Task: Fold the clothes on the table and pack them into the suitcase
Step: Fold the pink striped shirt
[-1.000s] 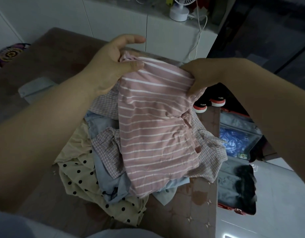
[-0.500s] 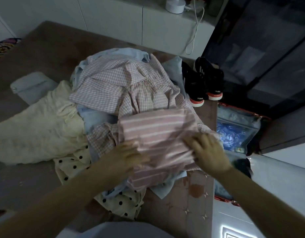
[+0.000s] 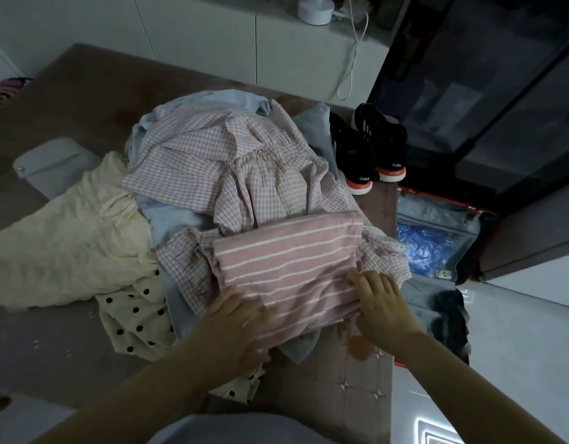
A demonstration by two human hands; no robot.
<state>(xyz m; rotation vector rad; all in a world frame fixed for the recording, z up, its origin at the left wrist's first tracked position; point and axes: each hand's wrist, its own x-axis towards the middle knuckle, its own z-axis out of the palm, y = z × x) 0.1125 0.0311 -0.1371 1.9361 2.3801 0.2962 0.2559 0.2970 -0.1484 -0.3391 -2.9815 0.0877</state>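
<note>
**Item:** striped top [image 3: 289, 261], pink with white lines.

**Change:** a second ago it hung in the air from both hands. Now it lies as a flat folded oblong on top of the heap, its near edge towards the person.

**Right hand** [image 3: 382, 302]: fingers straight and spread, flat on the near right corner.

**Left hand** [image 3: 235, 318]: over the near left corner. The dim light does not show whether it presses or pinches.

**Meaning:** this piece looks folded, probably ready to go to the suitcase [image 3: 436, 216] (open on the floor, just right of the table, blue plastic inside).

**Still unfolded:** checked dress [image 3: 232, 161], cream garment [image 3: 68, 245], dotted cloth [image 3: 132, 318].

**Surface:** brown table [image 3: 84, 100], with a grey pouch [image 3: 52, 161] at the left.

**Room:** white cabinet [image 3: 196, 33] behind. Black shoes [image 3: 369, 149] sit beyond the heap, near the suitcase.
</note>
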